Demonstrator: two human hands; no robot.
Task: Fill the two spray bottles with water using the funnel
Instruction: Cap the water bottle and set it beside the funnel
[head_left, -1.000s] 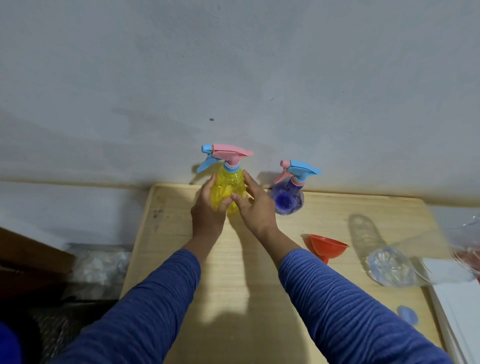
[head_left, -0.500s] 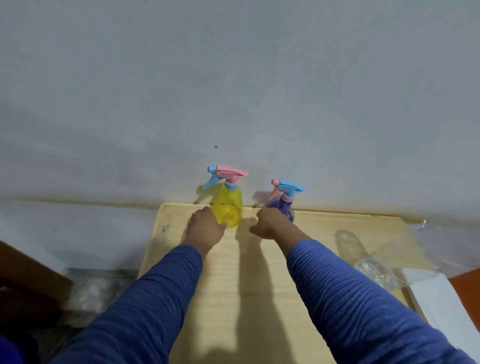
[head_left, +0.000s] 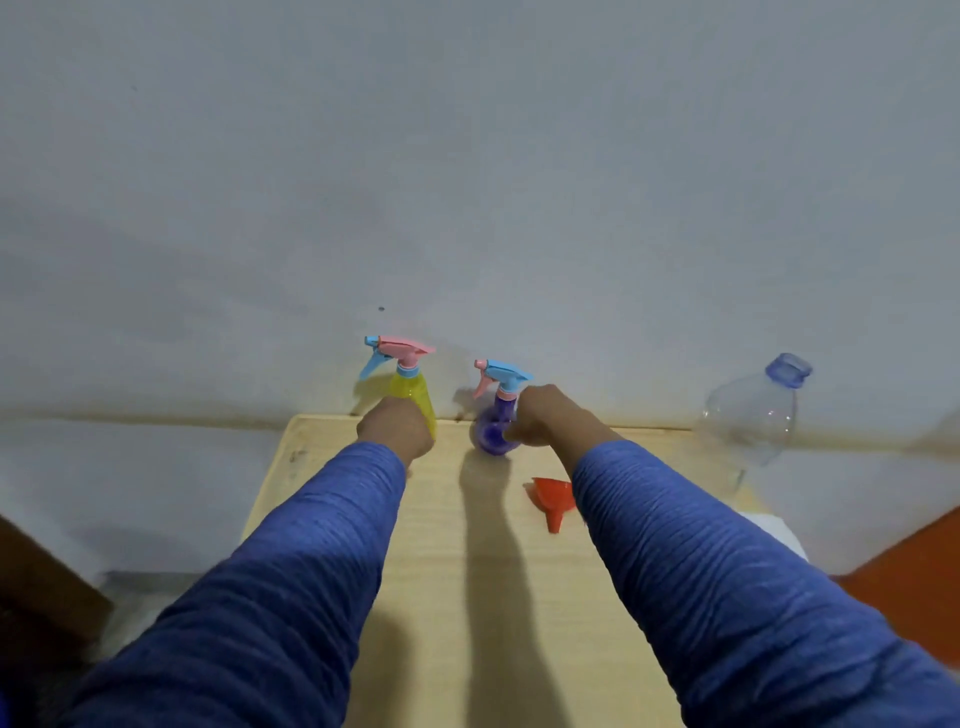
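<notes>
One hand on each spray bottle at the back of the worktop, both trigger heads on.

My left hand (head_left: 397, 434) was curled round the yellow bottle (head_left: 415, 397) and my right hand (head_left: 545, 415) round the neck of the purple bottle (head_left: 493, 431), both standing by the wall. I judged the next step was to unscrew a head, best done by steadying the smooth, see-through plastic body low down and turning only the collar, since so light a bottle would tip easily. The orange funnel (head_left: 553, 501), a small cone with a short spout, lay on its side on the pale wood worktop (head_left: 467, 597) just beside my right sleeve. A clear, thin-walled water bottle (head_left: 748, 415) with a blue neck showed at the right, blurred and tilted.
</notes>
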